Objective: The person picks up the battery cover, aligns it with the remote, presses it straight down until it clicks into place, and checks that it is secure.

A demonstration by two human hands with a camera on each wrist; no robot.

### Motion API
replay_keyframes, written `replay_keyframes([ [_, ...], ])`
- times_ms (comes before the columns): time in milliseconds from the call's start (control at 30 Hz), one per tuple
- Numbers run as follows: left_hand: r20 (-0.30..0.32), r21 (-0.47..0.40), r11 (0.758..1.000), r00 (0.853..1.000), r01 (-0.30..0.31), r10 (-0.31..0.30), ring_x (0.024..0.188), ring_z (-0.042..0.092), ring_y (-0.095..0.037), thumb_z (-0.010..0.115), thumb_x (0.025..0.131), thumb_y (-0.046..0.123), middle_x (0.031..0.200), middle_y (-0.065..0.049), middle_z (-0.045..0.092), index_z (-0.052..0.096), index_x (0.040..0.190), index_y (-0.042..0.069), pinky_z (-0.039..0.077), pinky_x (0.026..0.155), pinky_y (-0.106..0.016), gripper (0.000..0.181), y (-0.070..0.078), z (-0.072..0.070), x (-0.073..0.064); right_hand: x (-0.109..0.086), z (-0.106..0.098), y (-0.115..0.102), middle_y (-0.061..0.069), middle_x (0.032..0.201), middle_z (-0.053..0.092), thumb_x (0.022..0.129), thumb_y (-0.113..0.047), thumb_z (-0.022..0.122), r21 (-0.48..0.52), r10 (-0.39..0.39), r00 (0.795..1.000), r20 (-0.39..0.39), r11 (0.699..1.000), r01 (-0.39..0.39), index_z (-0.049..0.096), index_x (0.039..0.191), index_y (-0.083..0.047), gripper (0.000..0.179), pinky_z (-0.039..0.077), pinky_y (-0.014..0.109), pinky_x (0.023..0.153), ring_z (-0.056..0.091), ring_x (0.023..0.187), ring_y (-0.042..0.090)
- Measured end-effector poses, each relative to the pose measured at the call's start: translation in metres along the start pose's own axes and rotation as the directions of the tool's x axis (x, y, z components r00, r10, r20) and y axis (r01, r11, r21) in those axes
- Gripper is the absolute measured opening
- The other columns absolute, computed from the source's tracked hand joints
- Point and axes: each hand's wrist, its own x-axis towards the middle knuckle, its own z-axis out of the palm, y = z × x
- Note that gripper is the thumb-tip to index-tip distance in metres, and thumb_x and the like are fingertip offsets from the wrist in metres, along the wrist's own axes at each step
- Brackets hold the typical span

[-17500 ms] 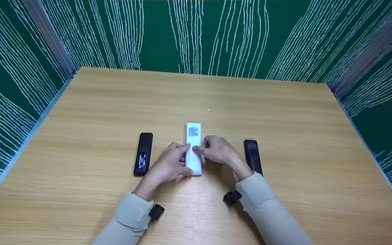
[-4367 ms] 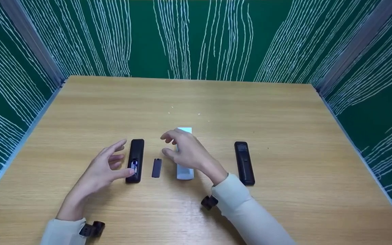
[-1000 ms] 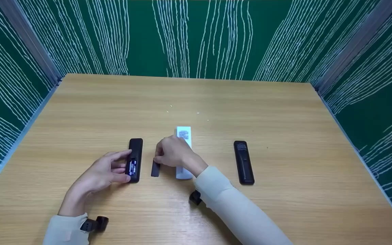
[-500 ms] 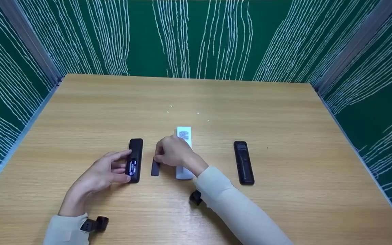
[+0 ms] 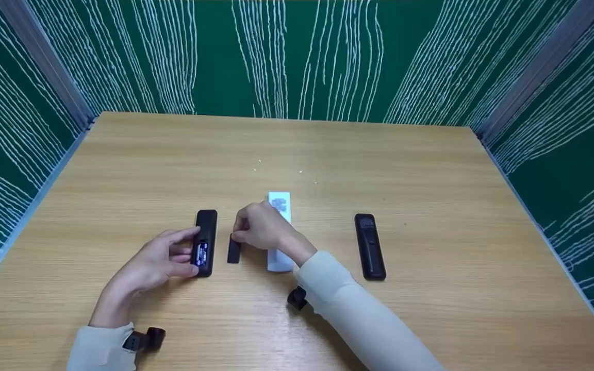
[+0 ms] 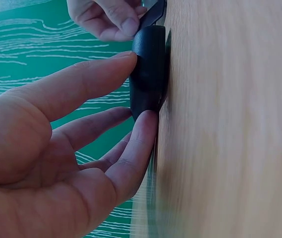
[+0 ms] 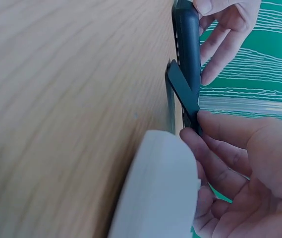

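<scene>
Spanning the whole scene, a pale wood-grain laminate tabletop (image 5: pixel 379 154) carries three slim remotes laid lengthwise. A matte black plastic remote with its battery bay open (image 5: pixel 204 242) is steadied between the thumb and fingertips of the left hand (image 5: pixel 155 260), apparently so that it cannot slide. Just beside it, a thin flat black battery cover (image 5: pixel 233 251) is pinched at one end and tilted up by the right hand (image 5: pixel 261 232). A glossy white rectangular remote (image 5: pixel 280 257) and a second black remote (image 5: pixel 369 246) lie untouched.
</scene>
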Motion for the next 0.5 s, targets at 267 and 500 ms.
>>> replay_keyframes([
  [267,-0.005,0.016,1.0,1.0,-0.003,0.003,0.135,0.055,-0.048,0.079,0.085,-0.01,0.153,-0.033,0.037,0.039,0.162,0.0,0.052,0.113,-0.041,0.087,0.0004,-0.0005,-0.0002,0.0036,0.0021,-0.0009,-0.004,0.083,0.075,0.097,-0.015,0.079,0.037,-0.01,1.0,-0.025,0.999,0.01,0.08,0.09,-0.01,0.008,0.052,0.034,0.092,0.058,0.069,0.005],
  [500,-0.001,0.002,1.0,1.0,-0.005,0.005,0.135,0.054,-0.049,0.079,0.085,-0.01,0.153,-0.033,0.037,0.038,0.162,-0.001,0.052,0.113,-0.042,0.088,-0.0003,-0.0008,-0.0001,0.0059,0.0003,-0.0054,-0.005,0.081,0.074,0.097,-0.015,0.079,0.099,0.003,1.0,-0.029,0.995,0.0,0.079,0.09,-0.009,0.009,0.047,0.018,0.059,0.059,0.065,0.004],
])
